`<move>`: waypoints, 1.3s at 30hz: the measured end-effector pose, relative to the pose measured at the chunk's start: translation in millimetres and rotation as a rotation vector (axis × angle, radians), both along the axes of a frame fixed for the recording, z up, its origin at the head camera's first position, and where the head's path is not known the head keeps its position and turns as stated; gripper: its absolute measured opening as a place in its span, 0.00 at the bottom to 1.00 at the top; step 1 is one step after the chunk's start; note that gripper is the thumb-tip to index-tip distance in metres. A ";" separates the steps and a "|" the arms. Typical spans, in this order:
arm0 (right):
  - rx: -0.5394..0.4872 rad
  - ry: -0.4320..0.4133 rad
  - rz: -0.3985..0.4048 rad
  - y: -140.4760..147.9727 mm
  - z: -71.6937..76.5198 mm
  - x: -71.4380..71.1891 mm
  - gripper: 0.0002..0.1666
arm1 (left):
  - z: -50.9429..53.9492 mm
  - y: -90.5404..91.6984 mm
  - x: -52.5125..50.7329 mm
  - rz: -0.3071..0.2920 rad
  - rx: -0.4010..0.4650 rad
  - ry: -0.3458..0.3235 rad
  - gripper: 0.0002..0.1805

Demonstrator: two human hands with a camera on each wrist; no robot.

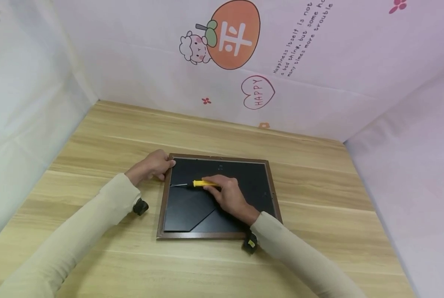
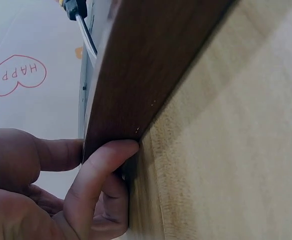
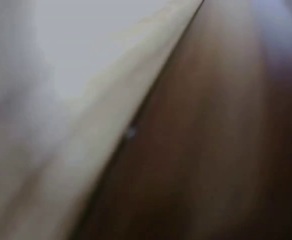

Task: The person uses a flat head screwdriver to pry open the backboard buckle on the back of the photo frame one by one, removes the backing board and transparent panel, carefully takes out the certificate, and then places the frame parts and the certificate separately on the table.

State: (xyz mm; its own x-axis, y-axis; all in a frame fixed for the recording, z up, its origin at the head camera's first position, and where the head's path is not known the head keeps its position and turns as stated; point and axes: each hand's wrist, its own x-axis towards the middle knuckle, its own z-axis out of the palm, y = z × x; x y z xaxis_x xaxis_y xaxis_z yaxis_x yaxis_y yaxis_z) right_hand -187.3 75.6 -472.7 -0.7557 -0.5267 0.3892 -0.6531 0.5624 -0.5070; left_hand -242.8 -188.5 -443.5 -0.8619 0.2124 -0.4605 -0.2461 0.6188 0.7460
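Observation:
A picture frame (image 1: 163, 210) with a brown rim lies back side up on the table, its black backing board (image 1: 244, 171) showing. At its far left corner my left hand (image 1: 157, 162) pinches the rim, thumb on top and a finger low on the side in the left wrist view. Over the board, my right hand (image 1: 227, 194) grips a screwdriver (image 1: 199, 183) with a yellow and black handle. Its metal shaft points left, the tip at the inner edge of the left rim. The right wrist view is blurred, filled mostly by the brown rim (image 3: 186, 150).
The wood-grain table (image 1: 311, 248) surrounds the picture frame. Behind it hangs a pale printed cloth (image 1: 151, 74), with further pale cloth walls at left and right. A dark wrist camera (image 1: 140, 206) hangs at the left cuff, another (image 1: 250, 243) at the right.

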 end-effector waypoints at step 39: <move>0.083 -0.335 -0.073 -0.4 18.9 8.2 0.17 | -4.2 1.5 1.7 0.015 0.032 0.001 0.18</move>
State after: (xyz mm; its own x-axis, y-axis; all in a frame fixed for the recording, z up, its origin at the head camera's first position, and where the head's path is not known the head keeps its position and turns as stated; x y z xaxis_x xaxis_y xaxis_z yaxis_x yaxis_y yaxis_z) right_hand -179.1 75.2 -453.8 -0.8709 -0.4863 0.0712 -0.4149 0.6496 -0.6371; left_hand -241.2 -187.0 -447.6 -0.8657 0.2140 -0.4525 -0.2541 0.5910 0.7656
